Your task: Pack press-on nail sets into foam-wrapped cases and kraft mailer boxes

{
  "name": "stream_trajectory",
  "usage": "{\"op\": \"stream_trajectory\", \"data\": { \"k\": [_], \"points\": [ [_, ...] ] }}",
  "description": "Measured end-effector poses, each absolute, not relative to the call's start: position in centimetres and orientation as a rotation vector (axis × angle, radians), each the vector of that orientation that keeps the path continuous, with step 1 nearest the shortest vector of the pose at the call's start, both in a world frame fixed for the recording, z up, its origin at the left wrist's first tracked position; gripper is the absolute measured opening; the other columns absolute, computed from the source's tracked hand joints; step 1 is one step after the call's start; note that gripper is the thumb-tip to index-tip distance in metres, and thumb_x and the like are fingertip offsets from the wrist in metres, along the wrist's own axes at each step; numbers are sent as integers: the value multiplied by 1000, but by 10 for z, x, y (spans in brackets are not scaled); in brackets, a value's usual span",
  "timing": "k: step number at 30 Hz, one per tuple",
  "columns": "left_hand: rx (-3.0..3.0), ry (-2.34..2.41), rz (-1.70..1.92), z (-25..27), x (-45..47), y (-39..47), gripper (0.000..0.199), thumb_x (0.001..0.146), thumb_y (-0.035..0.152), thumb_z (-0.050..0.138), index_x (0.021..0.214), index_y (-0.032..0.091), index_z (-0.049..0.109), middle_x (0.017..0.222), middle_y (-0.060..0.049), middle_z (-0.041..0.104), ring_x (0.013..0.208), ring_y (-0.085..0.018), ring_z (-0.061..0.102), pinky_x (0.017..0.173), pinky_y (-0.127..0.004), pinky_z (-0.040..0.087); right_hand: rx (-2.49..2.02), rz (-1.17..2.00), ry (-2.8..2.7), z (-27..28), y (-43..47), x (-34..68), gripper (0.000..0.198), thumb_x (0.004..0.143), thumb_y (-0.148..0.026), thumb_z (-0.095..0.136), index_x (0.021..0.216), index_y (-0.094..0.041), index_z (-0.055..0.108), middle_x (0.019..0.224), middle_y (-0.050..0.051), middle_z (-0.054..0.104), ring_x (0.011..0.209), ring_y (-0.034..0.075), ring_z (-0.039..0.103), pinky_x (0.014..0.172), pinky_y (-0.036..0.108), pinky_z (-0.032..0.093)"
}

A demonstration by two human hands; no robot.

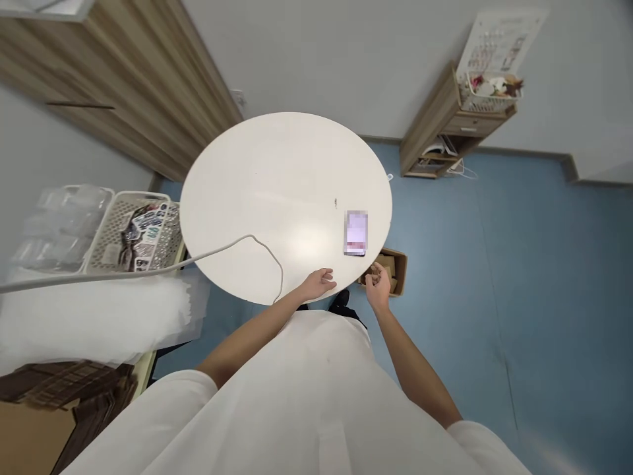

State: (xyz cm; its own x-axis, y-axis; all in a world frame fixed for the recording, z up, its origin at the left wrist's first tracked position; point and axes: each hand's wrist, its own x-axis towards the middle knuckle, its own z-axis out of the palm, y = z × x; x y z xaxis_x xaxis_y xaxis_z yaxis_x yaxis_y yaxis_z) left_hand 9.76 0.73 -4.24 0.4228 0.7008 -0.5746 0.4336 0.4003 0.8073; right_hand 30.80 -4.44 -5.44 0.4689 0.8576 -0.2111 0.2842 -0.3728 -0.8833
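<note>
My left hand (319,284) rests at the near edge of the round white table (247,165), palm turned inward. Its fingers are loosely stretched and apart, with nothing in them. Just off the table's near right edge is my right hand (378,289), above a cardboard box. Its fingers are slightly bent and apart, and I see nothing held. A phone (356,232) with a lit, blurred screen lies on the table ahead of both hands. Beyond it sits a tiny dark item (335,203), too small to name.
A pale cable (222,249) crosses the table's left side. The cardboard box (401,274) stands on the floor at right. White baskets (106,237) of packaged items are at left, above flattened cardboard (39,429). A small wooden cabinet (430,125) stands by the wall.
</note>
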Motion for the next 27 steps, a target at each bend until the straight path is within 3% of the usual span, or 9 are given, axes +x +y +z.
{"op": "stream_trajectory", "data": {
  "k": [4, 8, 15, 27],
  "points": [
    [1167, 1376, 386, -34, 26, 13, 48, 74, 35, 60, 118, 18, 50, 114, -10, 58, 93, -18, 60, 81, -32, 49, -1774, 958, -1154, -39, -24, 250, 44, 76, -32, 47, 118, -17, 47, 99, 9, 60, 65, 12, 55, 68, 33, 49],
    [1133, 1547, 594, -26, -40, 15, 43, 75, 33, 57, 116, 19, 51, 110, -9, 60, 89, -16, 60, 80, -31, 49, -1655, 1127, -1318, -26, -4, 187, 35, 77, -35, 47, 107, -17, 54, 88, 7, 63, 70, 14, 57, 69, 32, 49],
    [964, 1783, 857, -17, -112, 7, 38, 74, 31, 57, 110, 18, 54, 104, -8, 63, 85, -16, 61, 78, -32, 50, -1502, 1410, -1642, -3, 30, 108, 30, 78, -42, 47, 93, -20, 60, 90, 7, 65, 78, 17, 60, 67, 32, 50],
    [696, 2177, 959, -10, -174, -30, 41, 76, 33, 55, 113, 17, 52, 110, -9, 61, 91, -17, 60, 81, -31, 49, -1132, 1641, -2031, -10, 107, 2, 29, 77, -39, 49, 96, -20, 60, 89, 4, 65, 72, 14, 59, 71, 31, 49]
  ]
}}
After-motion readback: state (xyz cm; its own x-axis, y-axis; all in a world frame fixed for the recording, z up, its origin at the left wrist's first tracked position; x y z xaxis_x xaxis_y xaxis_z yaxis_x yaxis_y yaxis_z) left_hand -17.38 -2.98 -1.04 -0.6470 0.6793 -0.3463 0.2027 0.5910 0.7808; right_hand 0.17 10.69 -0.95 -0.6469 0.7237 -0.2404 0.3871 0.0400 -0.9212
